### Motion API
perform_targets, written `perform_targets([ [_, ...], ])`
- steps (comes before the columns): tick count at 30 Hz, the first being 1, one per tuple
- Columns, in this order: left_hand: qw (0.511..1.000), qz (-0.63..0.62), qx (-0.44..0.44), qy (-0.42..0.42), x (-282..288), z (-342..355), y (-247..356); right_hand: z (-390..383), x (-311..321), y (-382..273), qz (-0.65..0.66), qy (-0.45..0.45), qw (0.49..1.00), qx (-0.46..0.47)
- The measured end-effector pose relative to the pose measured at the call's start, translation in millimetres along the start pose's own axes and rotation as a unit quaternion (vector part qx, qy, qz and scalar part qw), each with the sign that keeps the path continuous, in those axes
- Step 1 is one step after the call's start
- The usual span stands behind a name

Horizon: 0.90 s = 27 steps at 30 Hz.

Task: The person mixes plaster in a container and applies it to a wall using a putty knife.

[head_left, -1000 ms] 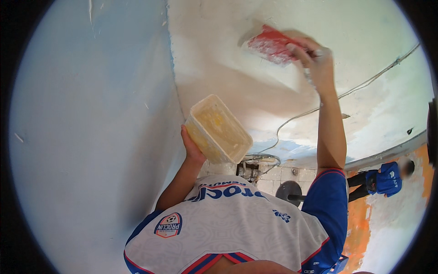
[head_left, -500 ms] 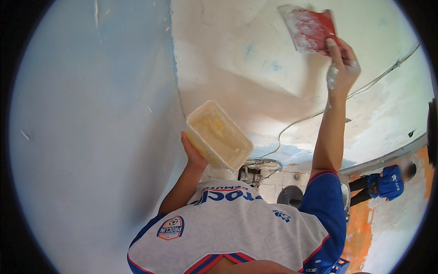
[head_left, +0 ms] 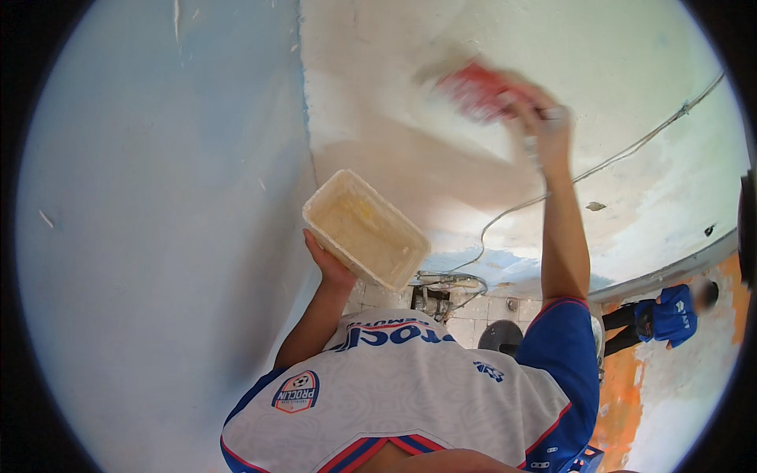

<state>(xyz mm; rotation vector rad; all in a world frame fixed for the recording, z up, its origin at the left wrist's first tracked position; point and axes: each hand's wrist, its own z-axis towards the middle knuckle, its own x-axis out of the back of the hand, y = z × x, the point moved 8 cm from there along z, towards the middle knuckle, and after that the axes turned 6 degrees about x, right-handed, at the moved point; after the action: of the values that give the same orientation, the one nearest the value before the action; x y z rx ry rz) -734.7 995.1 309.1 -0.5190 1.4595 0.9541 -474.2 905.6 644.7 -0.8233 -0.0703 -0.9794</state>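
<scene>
My left hand point(head_left: 333, 262) grips a cream rectangular plastic tub point(head_left: 369, 229) by its near left side, with most of the fingers hidden beneath it. Pale residue and a yellow smear coat the tub's inside. Raised at the upper right, my right hand point(head_left: 542, 130) is closed on a red putty spreader point(head_left: 477, 88) crusted with white filler. Motion blurs the spreader and fingers, and I cannot tell whether its edge touches the patchy cream wall point(head_left: 378, 87). White filler also sticks to the hand and wrist.
A pale blue wall point(head_left: 158, 197) meets the cream one at a corner on the left. A loose cable point(head_left: 631, 154) runs across the cream wall. Below are a tiled floor point(head_left: 469, 323) and a dark round object point(head_left: 499, 337). Someone in a blue shirt point(head_left: 674, 315) stands at far right.
My right hand has swung the spreader down and to the left, its face now turned more edge-on. The tub in my left hand has shifted slightly left.
</scene>
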Motion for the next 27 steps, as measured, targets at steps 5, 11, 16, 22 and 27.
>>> perform_targets([
  [5, 1.000, 0.013, -0.004, 0.009, 12.4, -1.4, -3.0, 15.7, 23.7, 3.5, 0.002, 0.109, 0.994, 0.006],
  [11, 1.000, -0.002, 0.026, -0.008, 11.0, -2.9, -12.1, 2.6, 1.7, -5.3, -0.035, 0.039, 0.997, 0.053],
  [16, 0.999, 0.004, 0.035, -0.014, 12.4, -4.9, -14.2, 23.7, 44.6, -1.3, 0.033, 0.167, 0.985, 0.030],
  [22, 0.999, 0.021, 0.027, 0.004, 21.1, -3.5, -4.5, -11.0, 21.2, 8.9, 0.085, 0.025, 0.996, -0.025],
  [27, 1.000, 0.011, 0.013, -0.022, 3.8, -3.2, -1.0, -27.8, 21.0, 26.2, -0.097, 0.049, 0.993, 0.039],
])
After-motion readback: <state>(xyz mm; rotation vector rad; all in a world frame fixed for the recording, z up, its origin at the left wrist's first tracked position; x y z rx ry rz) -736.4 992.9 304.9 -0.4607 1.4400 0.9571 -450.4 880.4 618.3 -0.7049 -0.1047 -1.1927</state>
